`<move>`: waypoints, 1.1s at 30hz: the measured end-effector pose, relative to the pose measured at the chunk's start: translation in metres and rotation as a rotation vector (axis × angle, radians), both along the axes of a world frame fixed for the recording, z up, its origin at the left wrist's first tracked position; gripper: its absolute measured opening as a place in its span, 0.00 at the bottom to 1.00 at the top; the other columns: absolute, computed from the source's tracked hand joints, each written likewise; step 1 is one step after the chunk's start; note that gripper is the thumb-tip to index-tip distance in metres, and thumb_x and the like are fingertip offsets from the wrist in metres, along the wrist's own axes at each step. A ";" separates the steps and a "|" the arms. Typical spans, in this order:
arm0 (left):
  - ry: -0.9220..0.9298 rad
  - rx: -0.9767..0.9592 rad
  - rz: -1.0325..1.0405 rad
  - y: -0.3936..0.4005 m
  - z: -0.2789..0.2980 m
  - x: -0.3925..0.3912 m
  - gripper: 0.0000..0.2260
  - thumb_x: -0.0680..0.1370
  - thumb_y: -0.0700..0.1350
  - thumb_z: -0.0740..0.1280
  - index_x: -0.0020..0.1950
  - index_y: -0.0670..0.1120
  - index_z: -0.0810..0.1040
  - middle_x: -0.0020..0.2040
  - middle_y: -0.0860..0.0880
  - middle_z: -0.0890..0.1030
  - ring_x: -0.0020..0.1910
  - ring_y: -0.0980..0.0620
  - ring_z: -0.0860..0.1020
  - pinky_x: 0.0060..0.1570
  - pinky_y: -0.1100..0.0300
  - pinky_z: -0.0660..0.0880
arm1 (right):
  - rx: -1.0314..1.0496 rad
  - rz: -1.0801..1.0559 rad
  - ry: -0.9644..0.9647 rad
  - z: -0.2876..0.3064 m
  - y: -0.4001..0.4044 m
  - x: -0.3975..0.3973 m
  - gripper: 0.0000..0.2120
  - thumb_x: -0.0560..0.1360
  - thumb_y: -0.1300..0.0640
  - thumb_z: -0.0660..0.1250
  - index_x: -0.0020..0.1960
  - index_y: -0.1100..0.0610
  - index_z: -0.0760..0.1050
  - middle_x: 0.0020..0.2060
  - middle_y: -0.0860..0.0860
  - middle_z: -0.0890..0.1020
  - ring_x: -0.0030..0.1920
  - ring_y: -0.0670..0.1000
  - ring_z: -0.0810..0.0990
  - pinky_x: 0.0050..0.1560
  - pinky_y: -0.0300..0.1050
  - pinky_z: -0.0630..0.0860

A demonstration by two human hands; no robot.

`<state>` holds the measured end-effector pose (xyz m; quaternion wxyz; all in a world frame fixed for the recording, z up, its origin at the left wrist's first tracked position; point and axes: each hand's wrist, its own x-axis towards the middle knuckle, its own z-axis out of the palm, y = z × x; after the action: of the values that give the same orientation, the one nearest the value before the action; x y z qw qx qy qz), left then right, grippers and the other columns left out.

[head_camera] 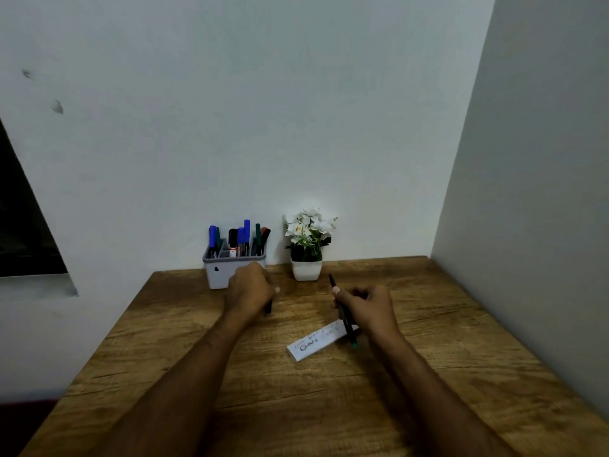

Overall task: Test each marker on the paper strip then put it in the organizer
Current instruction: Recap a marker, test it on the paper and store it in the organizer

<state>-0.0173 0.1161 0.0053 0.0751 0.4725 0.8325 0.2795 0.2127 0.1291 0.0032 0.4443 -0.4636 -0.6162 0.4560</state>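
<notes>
Marker (pixel 342 311) sits in your right hand (pixel 369 308), fingers pinching it, tilted over the paper strip (pixel 313 344) on the surface (pixel 296 407). Your left hand (pixel 252 288) is curled around a dark cap (pixel 268 306) before the organizer (pixel 217 275).

Left of the organizer (pixel 220 272) bare table (pixel 158 324) lies open; right of it a flower pot (pixel 306 268) blocks.
</notes>
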 end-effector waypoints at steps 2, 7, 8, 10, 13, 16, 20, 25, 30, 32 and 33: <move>0.104 -0.014 -0.015 -0.002 -0.006 0.004 0.10 0.70 0.51 0.78 0.46 0.47 0.84 0.45 0.47 0.84 0.45 0.49 0.82 0.47 0.53 0.82 | 0.016 0.011 0.022 0.002 0.000 0.004 0.07 0.77 0.58 0.74 0.41 0.59 0.86 0.36 0.54 0.88 0.39 0.52 0.86 0.41 0.47 0.82; 0.249 -0.036 -0.022 -0.008 -0.011 0.015 0.08 0.74 0.47 0.73 0.49 0.46 0.79 0.49 0.45 0.81 0.48 0.46 0.81 0.44 0.54 0.80 | 0.005 0.022 0.191 0.007 0.004 0.018 0.10 0.78 0.67 0.70 0.54 0.55 0.83 0.41 0.56 0.88 0.35 0.46 0.86 0.32 0.37 0.79; 0.252 -0.048 -0.030 -0.009 -0.011 0.017 0.08 0.74 0.47 0.73 0.49 0.47 0.79 0.48 0.46 0.81 0.47 0.46 0.81 0.44 0.53 0.81 | -0.004 0.021 0.221 0.008 0.005 0.021 0.11 0.79 0.68 0.67 0.54 0.56 0.83 0.42 0.57 0.87 0.34 0.46 0.86 0.32 0.37 0.80; 0.255 -0.066 -0.031 -0.011 -0.012 0.020 0.08 0.74 0.46 0.73 0.49 0.46 0.79 0.47 0.46 0.81 0.46 0.47 0.81 0.44 0.53 0.81 | -0.031 0.029 0.278 0.008 0.008 0.026 0.14 0.82 0.70 0.61 0.57 0.59 0.83 0.44 0.58 0.86 0.35 0.48 0.86 0.35 0.38 0.81; 0.262 -0.021 -0.049 -0.015 -0.012 0.027 0.06 0.75 0.44 0.72 0.50 0.45 0.79 0.48 0.46 0.81 0.45 0.48 0.80 0.43 0.54 0.81 | -0.044 0.024 0.378 0.006 0.014 0.034 0.17 0.82 0.74 0.57 0.60 0.63 0.81 0.46 0.60 0.86 0.40 0.52 0.86 0.39 0.40 0.83; 0.247 0.157 -0.197 -0.015 -0.013 0.042 0.09 0.76 0.37 0.69 0.55 0.44 0.79 0.54 0.46 0.81 0.51 0.50 0.79 0.50 0.57 0.79 | -0.079 -0.013 0.526 0.002 0.020 0.044 0.15 0.79 0.75 0.62 0.58 0.62 0.80 0.48 0.61 0.87 0.45 0.55 0.87 0.43 0.43 0.84; 0.253 0.283 -0.571 -0.013 -0.015 0.075 0.18 0.77 0.35 0.64 0.66 0.43 0.77 0.62 0.47 0.79 0.61 0.51 0.77 0.59 0.65 0.71 | -0.104 -0.105 0.564 -0.006 0.028 0.056 0.07 0.79 0.68 0.68 0.55 0.62 0.81 0.45 0.61 0.87 0.40 0.56 0.86 0.38 0.45 0.84; 0.269 0.179 -0.761 -0.010 -0.035 0.104 0.17 0.82 0.45 0.59 0.71 0.46 0.71 0.68 0.49 0.74 0.65 0.52 0.72 0.62 0.63 0.66 | -0.094 -0.236 0.391 -0.015 0.028 0.068 0.06 0.77 0.61 0.74 0.51 0.64 0.83 0.42 0.59 0.87 0.34 0.51 0.83 0.32 0.43 0.79; 0.260 0.080 -0.801 -0.016 -0.042 0.111 0.20 0.84 0.45 0.56 0.77 0.46 0.65 0.74 0.48 0.68 0.72 0.53 0.66 0.69 0.65 0.60 | -0.070 -0.287 0.241 -0.024 0.026 0.068 0.03 0.74 0.64 0.75 0.45 0.57 0.84 0.42 0.55 0.87 0.43 0.55 0.86 0.40 0.48 0.82; 0.264 0.075 -0.799 -0.019 -0.043 0.111 0.20 0.85 0.44 0.55 0.78 0.45 0.63 0.75 0.47 0.67 0.73 0.52 0.65 0.70 0.65 0.58 | -0.029 -0.263 0.155 -0.025 0.026 0.065 0.04 0.73 0.65 0.74 0.45 0.58 0.84 0.40 0.54 0.87 0.42 0.53 0.86 0.40 0.45 0.82; 0.271 0.077 -0.797 -0.020 -0.044 0.112 0.20 0.85 0.44 0.55 0.78 0.44 0.63 0.76 0.47 0.66 0.73 0.52 0.65 0.70 0.65 0.58 | -0.008 -0.247 0.109 -0.026 0.027 0.063 0.04 0.73 0.65 0.74 0.46 0.58 0.84 0.40 0.53 0.87 0.41 0.51 0.86 0.39 0.42 0.82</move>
<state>0.0943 0.0956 -0.0383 0.0495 0.7923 0.5760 0.1950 0.2759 0.1561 -0.0232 0.5280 -0.5122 -0.5278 0.4247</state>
